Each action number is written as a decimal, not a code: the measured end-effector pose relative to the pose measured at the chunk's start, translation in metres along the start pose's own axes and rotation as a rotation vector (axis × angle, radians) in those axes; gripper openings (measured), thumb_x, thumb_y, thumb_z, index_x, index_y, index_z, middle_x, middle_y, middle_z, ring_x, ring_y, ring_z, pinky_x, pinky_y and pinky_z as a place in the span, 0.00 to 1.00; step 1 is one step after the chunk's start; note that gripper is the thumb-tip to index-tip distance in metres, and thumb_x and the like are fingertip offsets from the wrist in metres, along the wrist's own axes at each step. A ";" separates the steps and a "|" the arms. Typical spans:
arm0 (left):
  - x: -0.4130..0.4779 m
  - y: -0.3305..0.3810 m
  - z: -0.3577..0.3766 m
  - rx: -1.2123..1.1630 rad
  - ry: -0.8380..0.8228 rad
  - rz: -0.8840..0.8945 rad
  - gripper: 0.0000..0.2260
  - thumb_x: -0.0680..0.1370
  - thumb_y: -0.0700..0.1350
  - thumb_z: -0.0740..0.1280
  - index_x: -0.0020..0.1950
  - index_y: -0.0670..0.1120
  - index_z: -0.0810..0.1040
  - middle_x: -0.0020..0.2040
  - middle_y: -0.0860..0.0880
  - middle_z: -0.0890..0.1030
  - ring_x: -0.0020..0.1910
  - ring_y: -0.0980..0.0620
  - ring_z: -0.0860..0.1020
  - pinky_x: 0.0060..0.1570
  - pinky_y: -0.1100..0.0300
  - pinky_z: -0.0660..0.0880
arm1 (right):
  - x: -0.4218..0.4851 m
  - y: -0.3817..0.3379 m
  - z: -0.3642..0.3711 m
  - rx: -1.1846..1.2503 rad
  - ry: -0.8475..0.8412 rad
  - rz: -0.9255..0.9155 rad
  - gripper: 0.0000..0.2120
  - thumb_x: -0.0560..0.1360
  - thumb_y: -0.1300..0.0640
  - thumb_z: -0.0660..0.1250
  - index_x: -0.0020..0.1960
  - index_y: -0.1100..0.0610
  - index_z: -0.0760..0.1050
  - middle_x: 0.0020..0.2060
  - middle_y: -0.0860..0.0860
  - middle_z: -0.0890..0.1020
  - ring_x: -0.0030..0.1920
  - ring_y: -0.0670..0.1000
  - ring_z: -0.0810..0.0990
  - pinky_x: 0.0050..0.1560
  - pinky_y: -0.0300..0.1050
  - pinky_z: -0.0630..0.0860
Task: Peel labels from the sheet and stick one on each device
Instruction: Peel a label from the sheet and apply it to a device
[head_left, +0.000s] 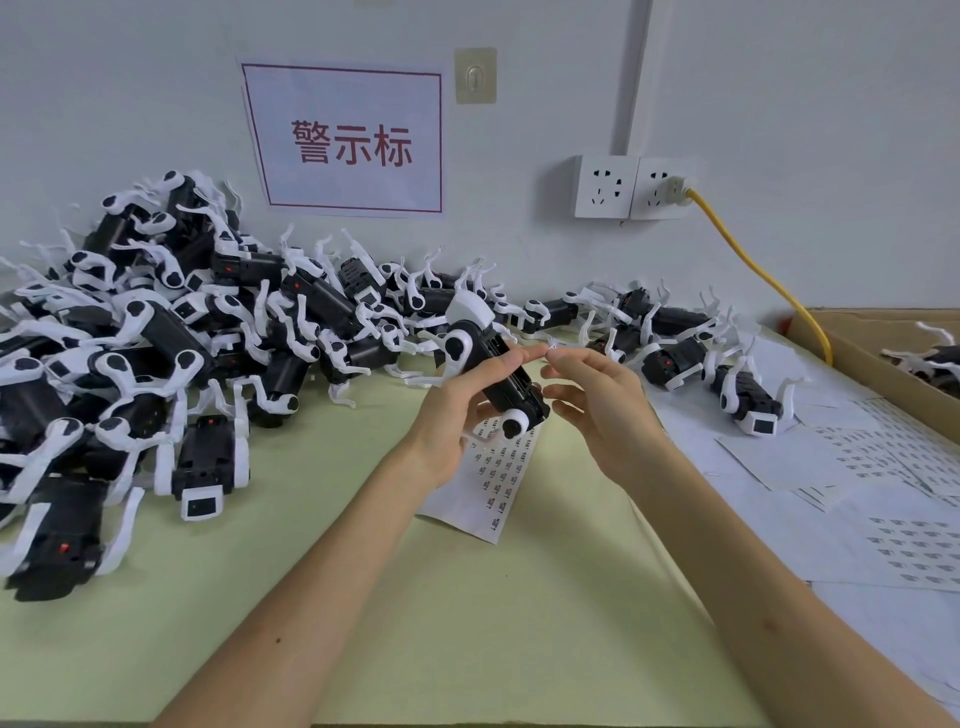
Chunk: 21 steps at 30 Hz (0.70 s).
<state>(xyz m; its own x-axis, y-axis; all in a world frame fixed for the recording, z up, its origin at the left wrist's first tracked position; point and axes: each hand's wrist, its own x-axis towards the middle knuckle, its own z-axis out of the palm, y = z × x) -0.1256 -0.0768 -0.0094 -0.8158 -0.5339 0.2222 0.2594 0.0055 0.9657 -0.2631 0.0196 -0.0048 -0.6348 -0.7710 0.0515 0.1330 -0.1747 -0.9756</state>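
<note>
Device (517, 397), black-bodied with white legs, is gripped in the left hand (452, 413) and held tilted above the table (415, 597), with its white head end toward 11 o'clock. The left forefinger is laid along the body, and the thumb and other fingers are curled round it. The right hand (597, 410) is raised just beside the device at its 3 o'clock. A small white scrap, probably a label (552, 344) though too small to read, is pinched between its thumb and forefinger, with the remaining fingers loosely spread. Whether the scrap touches the left fingertip cannot be told. The label sheet (493, 488) lies flat on the table beneath the hands, at 6 o'clock from the device. A pile of devices (156, 338) is heaped against the wall from 9 to 10 o'clock. Further sheets (857, 467) are spread at 4 o'clock, and a cardboard box (883, 371) is noted at 3 o'clock.
</note>
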 end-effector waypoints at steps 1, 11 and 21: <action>0.000 -0.001 0.001 0.004 0.009 -0.002 0.16 0.68 0.65 0.75 0.51 0.60 0.86 0.63 0.50 0.84 0.64 0.48 0.81 0.74 0.38 0.63 | 0.000 0.000 0.000 -0.006 0.016 -0.008 0.02 0.79 0.59 0.70 0.47 0.56 0.81 0.40 0.49 0.82 0.35 0.46 0.79 0.44 0.40 0.75; 0.005 -0.003 0.003 -0.137 0.225 0.005 0.13 0.75 0.60 0.67 0.50 0.52 0.82 0.53 0.48 0.81 0.49 0.51 0.81 0.50 0.55 0.72 | 0.000 -0.004 0.002 -0.072 -0.048 -0.108 0.07 0.78 0.55 0.70 0.55 0.52 0.75 0.48 0.50 0.86 0.45 0.47 0.84 0.50 0.45 0.75; 0.008 -0.005 0.000 -0.115 0.271 -0.052 0.35 0.77 0.70 0.58 0.69 0.45 0.78 0.63 0.43 0.83 0.63 0.48 0.80 0.56 0.52 0.69 | -0.005 0.009 0.013 -0.302 -0.232 -0.157 0.31 0.73 0.52 0.78 0.72 0.46 0.68 0.61 0.50 0.81 0.56 0.46 0.84 0.52 0.38 0.75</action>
<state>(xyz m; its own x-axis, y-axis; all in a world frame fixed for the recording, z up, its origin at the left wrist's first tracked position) -0.1331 -0.0814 -0.0122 -0.6658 -0.7375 0.1135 0.2898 -0.1153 0.9501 -0.2492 0.0137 -0.0106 -0.4364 -0.8729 0.2180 -0.2028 -0.1406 -0.9691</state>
